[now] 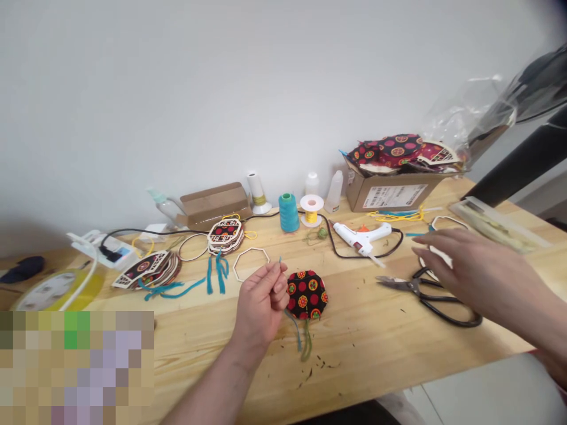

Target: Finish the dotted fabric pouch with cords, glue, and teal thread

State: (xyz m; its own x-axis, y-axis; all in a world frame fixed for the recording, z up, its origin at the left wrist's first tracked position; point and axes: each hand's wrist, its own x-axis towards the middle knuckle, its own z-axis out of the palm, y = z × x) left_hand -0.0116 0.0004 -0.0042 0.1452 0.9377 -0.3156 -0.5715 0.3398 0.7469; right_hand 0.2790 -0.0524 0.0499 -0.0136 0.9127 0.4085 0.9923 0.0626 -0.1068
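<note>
My left hand (266, 292) is pinched closed on a thin blue cord (297, 333); its tip shows above the fingers and its tail hangs below. Right beside that hand, a patterned fabric octagon (307, 295) lies on the wooden table (354, 366), with a green cord loop (306, 342) at its lower edge. My right hand (456, 260) is raised over the right side, fingers apart and slightly blurred, with nothing seen in it. Partly under it lie black-handled scissors (411, 285), blades pointing left, and a pale ring.
A white glue gun (361, 237) with a black cable lies behind the scissors. Blue (289, 213) and yellow (311, 211) thread spools stand mid-back. A cardboard box (385, 192) of fabric pieces is back right. Stacked fabric pieces (225, 236) and a power strip (104, 251) are left.
</note>
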